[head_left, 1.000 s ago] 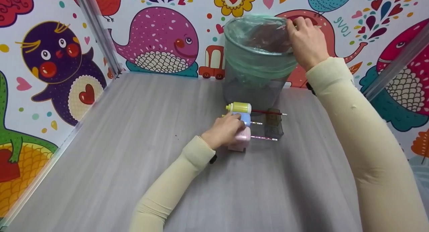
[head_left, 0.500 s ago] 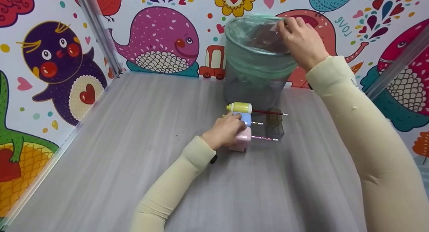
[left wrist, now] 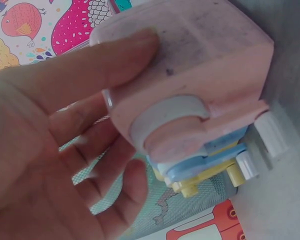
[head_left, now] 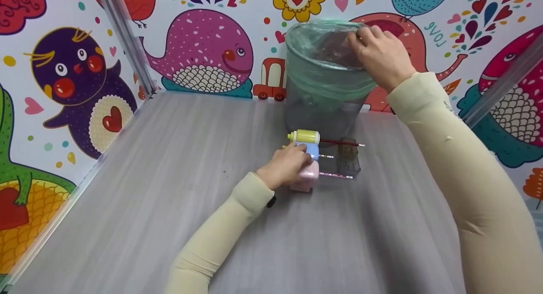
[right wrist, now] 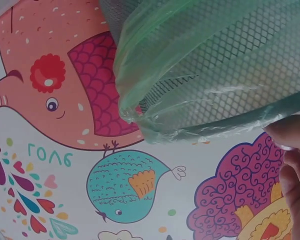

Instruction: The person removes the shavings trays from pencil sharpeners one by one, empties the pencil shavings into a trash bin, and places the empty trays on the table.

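The head view is bright and evenly lit, with colours on the walls clear and saturated. Shadows on the tabletop [head_left: 169, 192] are faint and soft-edged, a pale smear beside each sleeve and under the bin [head_left: 324, 73]. Fine detail is a little soft throughout, and the corner posts lean outward toward the frame edges. In the left wrist view the left hand [left wrist: 55, 150] sits so close that it is blurred and washed out, while the pink sharpener [left wrist: 190, 90] is sharper. In the right wrist view the bin liner [right wrist: 205, 70] shows small bright glints, and the fingers [right wrist: 295, 150] at the edge are out of focus.
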`<state>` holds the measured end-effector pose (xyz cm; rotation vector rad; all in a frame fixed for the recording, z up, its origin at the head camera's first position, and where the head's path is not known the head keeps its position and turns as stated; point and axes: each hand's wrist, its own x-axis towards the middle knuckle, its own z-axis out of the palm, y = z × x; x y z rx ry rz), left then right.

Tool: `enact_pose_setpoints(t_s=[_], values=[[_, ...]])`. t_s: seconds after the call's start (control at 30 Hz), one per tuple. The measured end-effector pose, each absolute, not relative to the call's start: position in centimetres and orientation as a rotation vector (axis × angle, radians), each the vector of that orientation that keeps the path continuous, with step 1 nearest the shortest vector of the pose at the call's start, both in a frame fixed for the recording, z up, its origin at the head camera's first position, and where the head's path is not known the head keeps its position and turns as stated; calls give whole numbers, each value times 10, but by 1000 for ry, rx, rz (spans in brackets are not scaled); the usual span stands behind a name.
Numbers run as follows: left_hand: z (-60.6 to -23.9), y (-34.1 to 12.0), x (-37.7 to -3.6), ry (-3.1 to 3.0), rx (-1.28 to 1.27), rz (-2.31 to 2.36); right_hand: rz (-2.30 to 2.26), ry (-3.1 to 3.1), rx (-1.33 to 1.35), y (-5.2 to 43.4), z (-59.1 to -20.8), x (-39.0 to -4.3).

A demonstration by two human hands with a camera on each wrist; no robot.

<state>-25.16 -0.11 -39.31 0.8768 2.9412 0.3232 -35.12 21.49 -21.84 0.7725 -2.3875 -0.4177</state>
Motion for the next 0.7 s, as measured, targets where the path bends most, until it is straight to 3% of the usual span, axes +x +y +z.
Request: enact_pose_setpoints(t_s=[0.7], values=[[-394, -2, -251, 2937, 862, 346, -388, -2432, 674, 216, -219, -347]])
